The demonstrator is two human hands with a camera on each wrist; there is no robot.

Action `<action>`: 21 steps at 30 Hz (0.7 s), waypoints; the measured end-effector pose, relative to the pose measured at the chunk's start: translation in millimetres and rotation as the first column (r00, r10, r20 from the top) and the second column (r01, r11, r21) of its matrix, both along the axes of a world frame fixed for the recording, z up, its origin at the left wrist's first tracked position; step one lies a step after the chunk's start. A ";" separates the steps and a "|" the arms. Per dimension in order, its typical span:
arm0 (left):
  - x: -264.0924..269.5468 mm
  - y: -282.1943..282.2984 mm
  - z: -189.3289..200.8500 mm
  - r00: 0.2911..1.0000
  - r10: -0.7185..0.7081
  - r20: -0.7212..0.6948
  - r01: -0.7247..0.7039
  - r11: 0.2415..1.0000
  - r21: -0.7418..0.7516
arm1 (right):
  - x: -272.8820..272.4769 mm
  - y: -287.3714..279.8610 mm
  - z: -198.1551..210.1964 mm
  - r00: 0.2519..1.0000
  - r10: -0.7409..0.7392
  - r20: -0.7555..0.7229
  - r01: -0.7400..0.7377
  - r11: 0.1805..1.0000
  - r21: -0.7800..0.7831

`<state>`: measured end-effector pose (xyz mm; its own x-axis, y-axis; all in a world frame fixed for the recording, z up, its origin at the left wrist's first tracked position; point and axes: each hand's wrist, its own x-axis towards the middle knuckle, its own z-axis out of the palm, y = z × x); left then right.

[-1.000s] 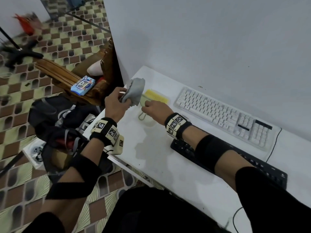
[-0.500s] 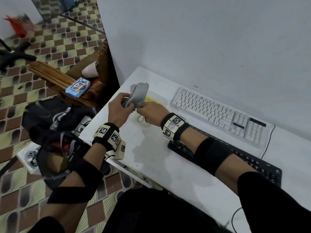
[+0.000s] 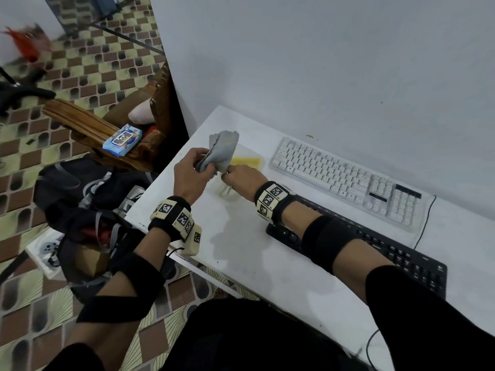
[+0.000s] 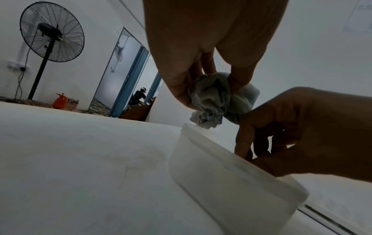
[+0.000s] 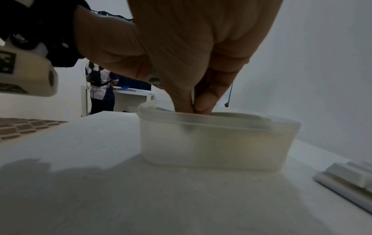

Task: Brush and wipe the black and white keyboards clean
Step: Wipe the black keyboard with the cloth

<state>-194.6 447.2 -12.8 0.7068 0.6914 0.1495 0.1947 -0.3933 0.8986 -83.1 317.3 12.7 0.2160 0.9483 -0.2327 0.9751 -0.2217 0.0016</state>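
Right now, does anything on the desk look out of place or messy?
Mostly tidy. The one oddity: the black keyboard sits askew to the white keyboard, partly under the right forearm. Both hands, left hand and right hand, hold the grey cloth above the plastic tub. No spill shows.

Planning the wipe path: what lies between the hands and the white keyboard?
Head view: a clear tub with a yellow brush inside, then bare table.
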 end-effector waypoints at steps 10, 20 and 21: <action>15.4 -13.2 7.3 0.997 -0.051 0.051 0.052 0.998 -0.031 | 0.4 -27.8 -10.5 0.809 -0.307 -0.502 0.530 0.751 0.395; 48.9 -84.8 16.4 0.906 -0.421 0.045 0.424 0.901 -0.093 | 11.4 -102.7 1.4 0.232 -0.230 -0.945 0.941 0.300 0.158; 51.3 -93.5 15.9 0.869 -0.493 0.038 0.494 0.864 -0.097 | 12.6 -111.6 0.0 0.275 -0.249 -0.929 0.936 0.289 0.200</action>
<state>-143.3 353.7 3.1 0.9584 0.2642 0.1083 -0.0115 -0.3432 0.9392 -70.6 205.7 12.7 0.8965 0.4351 -0.0836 0.0611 -0.3084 -0.9493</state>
